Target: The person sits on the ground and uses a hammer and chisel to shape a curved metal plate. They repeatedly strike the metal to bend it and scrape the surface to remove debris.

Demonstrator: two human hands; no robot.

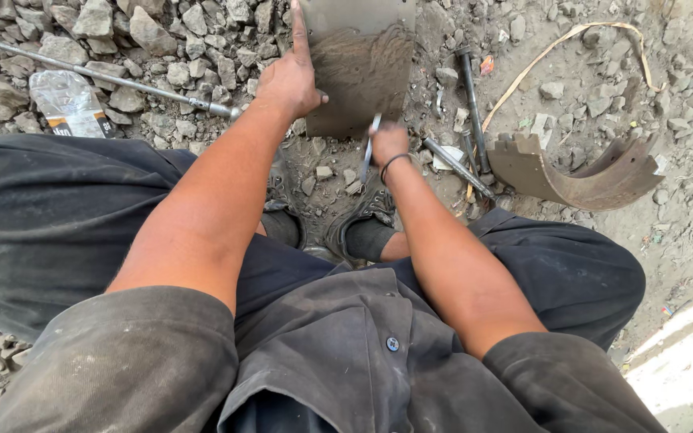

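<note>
- Dusty ground strewn with broken grey stones (162, 48) spreads under a squatting person in dark work clothes; everything lies low, right in front of the shoes (338, 220).
- Taking the flat metal plate (362, 72) as the landmark: it lies straight ahead of the shoes, its long axis running away from the person, near edge by the toes, far edge out of the picture.
- The left hand (289, 80) presses on the plate's left edge, palm down and spread, forefinger stretched along that edge away from the body. It grips nothing; it pins the plate.
- The right hand (387, 144) sits at the plate's near right corner, clenched round a slim metal tool (370, 144) that stands roughly upright, its tip at the plate's near edge. A dark band circles that wrist.
- Both hands meet the plate, the left reaching further up it, the right closer to the body.
- Right of the plate, close by, lie dark bolts or rods (471, 96), more or less parallel to its long side; beyond them a curved, rusty brake shoe (579, 172) and a tan strap (555, 56).
- Left of the plate a long thin steel rod (98, 76) slants in, its end just short of the left hand; further left a crumpled plastic wrapper (66, 104).
- Open room is mostly over the plate's brushed, dusty middle; stones crowd the left side, hardware the right.
</note>
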